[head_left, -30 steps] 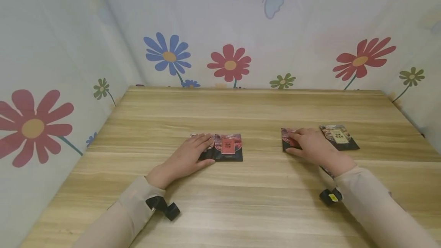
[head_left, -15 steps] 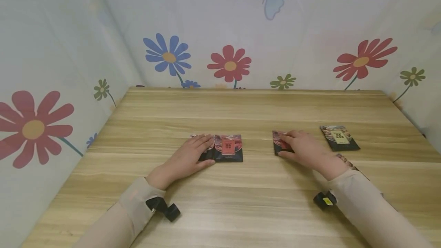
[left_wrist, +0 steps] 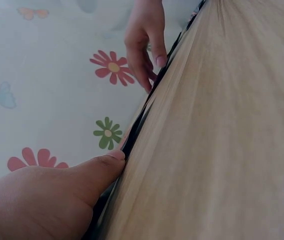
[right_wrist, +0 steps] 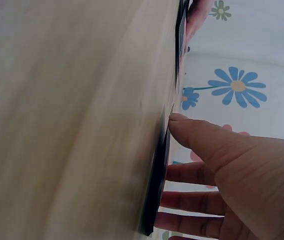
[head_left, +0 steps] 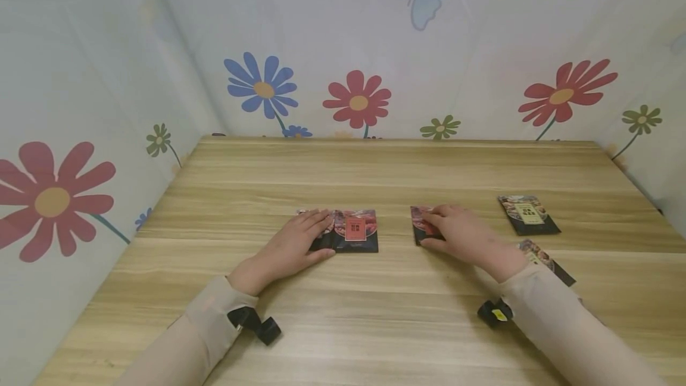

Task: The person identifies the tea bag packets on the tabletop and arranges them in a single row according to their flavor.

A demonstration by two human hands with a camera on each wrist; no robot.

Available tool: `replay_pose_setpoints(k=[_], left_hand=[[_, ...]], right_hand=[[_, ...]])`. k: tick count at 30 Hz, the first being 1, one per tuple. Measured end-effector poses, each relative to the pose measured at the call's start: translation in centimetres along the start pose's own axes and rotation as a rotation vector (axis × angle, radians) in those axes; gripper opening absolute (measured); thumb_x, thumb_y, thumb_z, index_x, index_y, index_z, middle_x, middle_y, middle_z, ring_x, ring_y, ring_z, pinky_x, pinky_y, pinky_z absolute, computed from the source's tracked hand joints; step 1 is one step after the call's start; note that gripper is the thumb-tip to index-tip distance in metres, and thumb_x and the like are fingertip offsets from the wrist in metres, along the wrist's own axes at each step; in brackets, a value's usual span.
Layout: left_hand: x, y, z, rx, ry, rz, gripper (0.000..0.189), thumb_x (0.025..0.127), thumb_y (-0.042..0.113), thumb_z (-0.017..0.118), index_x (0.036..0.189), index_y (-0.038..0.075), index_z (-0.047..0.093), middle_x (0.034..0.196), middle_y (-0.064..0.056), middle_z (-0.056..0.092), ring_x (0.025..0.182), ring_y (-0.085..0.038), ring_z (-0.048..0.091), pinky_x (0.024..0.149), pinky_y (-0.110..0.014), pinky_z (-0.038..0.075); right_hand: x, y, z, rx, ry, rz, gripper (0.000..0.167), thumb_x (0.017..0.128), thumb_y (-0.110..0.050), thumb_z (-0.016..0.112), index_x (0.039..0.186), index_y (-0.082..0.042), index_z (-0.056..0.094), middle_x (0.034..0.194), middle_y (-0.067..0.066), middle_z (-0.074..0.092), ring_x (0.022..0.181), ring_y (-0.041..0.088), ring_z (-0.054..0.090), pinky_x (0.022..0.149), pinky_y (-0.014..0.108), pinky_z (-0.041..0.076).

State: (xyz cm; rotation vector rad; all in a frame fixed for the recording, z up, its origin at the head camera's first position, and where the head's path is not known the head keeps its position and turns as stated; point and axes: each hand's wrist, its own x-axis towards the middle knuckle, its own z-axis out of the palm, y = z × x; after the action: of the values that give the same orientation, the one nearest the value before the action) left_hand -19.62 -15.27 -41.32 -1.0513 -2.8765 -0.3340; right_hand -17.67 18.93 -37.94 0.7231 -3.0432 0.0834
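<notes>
Partly under right hand (head_left: 467, 235), packet (head_left: 418, 226).

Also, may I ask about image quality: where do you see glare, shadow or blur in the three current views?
Head view: pale sheen on the near part of the table, soft shadow beside the right hand; left wrist view: steeply tilted, table grain soft and smeared; right wrist view: table blurred too, the packet under the fingers a dark, edge-on strip.
</notes>
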Motion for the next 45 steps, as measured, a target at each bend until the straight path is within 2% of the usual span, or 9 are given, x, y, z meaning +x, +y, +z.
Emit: replay_pose_setpoints(k=[7, 13, 24, 45], left_hand=[[0.0, 0.1, 0.0, -0.003, 0.005, 0.003, 0.069, 0.091, 0.047, 0.059, 0.142, 0.003, 0.045, 0.150, -0.016, 0.042, 0.140, -0.036, 0.037, 0.117, -0.052, 0.029], [0.0, -0.1, 0.1, 0.003, 0.008, 0.003, 0.068, 0.092, 0.047, 0.059, 0.142, 0.004, 0.046, 0.150, -0.015, 0.043, 0.140, -0.036, 0.038, 0.117, -0.052, 0.029], [0.0, 0.1, 0.0, 0.006, -0.007, -0.005, 0.069, 0.092, 0.048, 0.059, 0.143, 0.004, 0.045, 0.151, -0.015, 0.041, 0.141, -0.036, 0.036, 0.118, -0.051, 0.028], [-0.1, 0.2, -0.1, -0.005, -0.011, -0.010, 0.068, 0.092, 0.047, 0.059, 0.143, 0.004, 0.044, 0.152, -0.014, 0.040, 0.141, -0.036, 0.035, 0.118, -0.051, 0.027]], right_hand=[[0.6, -0.9, 0.1, 0.010, -0.013, -0.002, 0.061, 0.090, -0.043, 0.064, 0.132, 0.001, 0.057, 0.127, 0.022, 0.059, 0.118, 0.039, 0.056, 0.103, 0.054, 0.044], [1.0, -1.5, 0.3, 0.000, 0.011, -0.028, 0.060, 0.088, -0.043, 0.066, 0.130, 0.000, 0.058, 0.125, 0.020, 0.061, 0.116, 0.039, 0.057, 0.100, 0.054, 0.046], [1.7, -2.8, 0.1, 0.040, -0.031, -0.030, 0.061, 0.089, -0.042, 0.065, 0.133, 0.000, 0.056, 0.128, 0.019, 0.059, 0.119, 0.036, 0.056, 0.104, 0.051, 0.044], [2.6, -4.2, 0.4, 0.004, -0.018, -0.070, 0.061, 0.089, -0.044, 0.064, 0.130, 0.002, 0.058, 0.125, 0.019, 0.060, 0.115, 0.034, 0.057, 0.102, 0.048, 0.047]])
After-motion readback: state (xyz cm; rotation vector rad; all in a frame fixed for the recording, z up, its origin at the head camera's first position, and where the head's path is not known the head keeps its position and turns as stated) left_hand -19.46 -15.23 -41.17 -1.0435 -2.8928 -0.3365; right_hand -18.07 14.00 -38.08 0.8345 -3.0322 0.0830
